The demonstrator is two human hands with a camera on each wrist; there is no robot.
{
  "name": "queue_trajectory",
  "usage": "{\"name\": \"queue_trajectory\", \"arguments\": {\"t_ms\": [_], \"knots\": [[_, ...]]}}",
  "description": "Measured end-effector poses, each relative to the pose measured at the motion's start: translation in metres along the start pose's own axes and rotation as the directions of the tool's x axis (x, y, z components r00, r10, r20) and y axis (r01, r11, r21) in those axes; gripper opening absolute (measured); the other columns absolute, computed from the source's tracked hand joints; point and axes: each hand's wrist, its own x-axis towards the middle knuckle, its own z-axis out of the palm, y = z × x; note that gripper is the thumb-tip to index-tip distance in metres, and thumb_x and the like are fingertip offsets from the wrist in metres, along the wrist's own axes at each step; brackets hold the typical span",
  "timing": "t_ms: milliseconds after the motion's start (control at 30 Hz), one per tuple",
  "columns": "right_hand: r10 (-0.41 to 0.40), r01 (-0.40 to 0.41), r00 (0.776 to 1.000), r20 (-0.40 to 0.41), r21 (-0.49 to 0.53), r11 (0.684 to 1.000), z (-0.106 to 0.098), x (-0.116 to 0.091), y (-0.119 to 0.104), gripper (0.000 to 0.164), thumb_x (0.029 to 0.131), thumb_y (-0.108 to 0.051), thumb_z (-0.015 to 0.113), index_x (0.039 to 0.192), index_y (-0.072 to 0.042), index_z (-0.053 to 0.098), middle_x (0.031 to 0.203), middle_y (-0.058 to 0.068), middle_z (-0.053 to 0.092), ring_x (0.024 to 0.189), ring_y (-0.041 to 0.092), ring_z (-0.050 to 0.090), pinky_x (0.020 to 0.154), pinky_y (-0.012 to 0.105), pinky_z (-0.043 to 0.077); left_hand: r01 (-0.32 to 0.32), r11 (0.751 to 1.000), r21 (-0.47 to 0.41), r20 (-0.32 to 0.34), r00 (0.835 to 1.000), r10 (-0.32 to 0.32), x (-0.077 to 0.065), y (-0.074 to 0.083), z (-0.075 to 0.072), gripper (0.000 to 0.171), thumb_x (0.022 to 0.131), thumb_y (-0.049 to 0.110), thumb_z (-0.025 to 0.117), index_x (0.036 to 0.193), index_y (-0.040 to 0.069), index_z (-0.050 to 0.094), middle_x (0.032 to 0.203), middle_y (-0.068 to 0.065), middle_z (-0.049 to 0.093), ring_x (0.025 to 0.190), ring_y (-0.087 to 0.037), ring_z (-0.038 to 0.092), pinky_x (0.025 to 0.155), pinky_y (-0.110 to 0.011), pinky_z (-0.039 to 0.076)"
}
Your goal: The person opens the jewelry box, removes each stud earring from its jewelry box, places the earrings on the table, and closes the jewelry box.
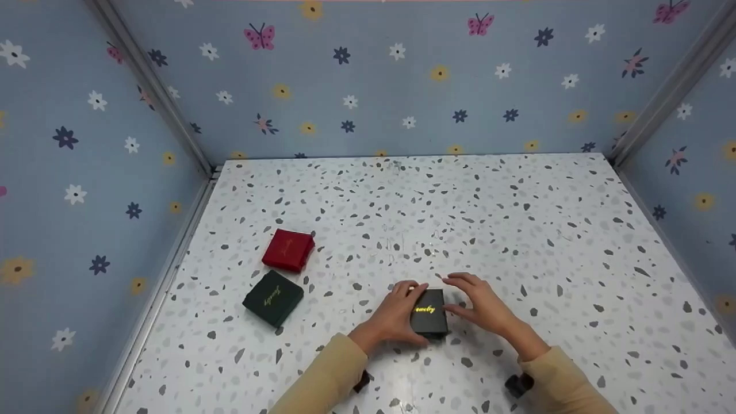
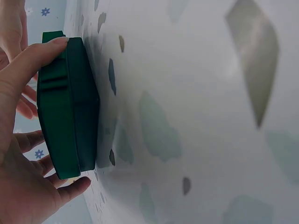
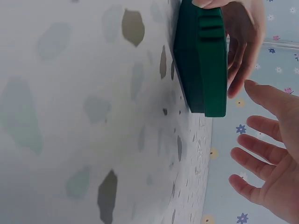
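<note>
A closed dark green jewelry box (image 1: 429, 320) with gold lettering lies flat on the table in front of the person. My left hand (image 1: 395, 315) grips it from the left in the head view. The thumb presses on its front by the ridged latch, as the left wrist view shows on the green box (image 2: 58, 112), and the fingers wrap the far side. My right hand (image 1: 482, 303) is just right of the box, fingers spread and slightly bent. In the right wrist view the right hand (image 3: 275, 154) holds nothing, its thumb tip near the box (image 3: 212, 70).
To the left lie a red box (image 1: 287, 249) and another dark green box (image 1: 274, 299) with gold lettering, close together. The white speckled table (image 1: 517, 213) is bordered by blue flowered panels (image 1: 397, 75) at the back and both sides.
</note>
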Motion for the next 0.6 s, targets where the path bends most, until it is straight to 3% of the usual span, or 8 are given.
{"name": "queue_trajectory", "arguments": {"t_ms": [600], "knots": [[0.092, -0.092, 0.996, -0.015, 0.006, 0.996, -0.006, -0.011, 0.022, 0.047, 0.076, -0.02, 0.069, 0.117, -0.001, 0.054, 0.116, 0.012, 0.051, 0.106, 0.029, 0.049, 0.086, 0.044, 0.042, -0.018, 0.999, 0.05, 0.031, 0.999, 0.016, 0.005, 0.0, 0.001, 0.103, 0.052, 0.042, 0.08, 0.135, 0.004, 0.032, 0.117, -0.007, 0.04, 0.102, -0.018, 0.039, 0.087, -0.026, 0.04]]}}
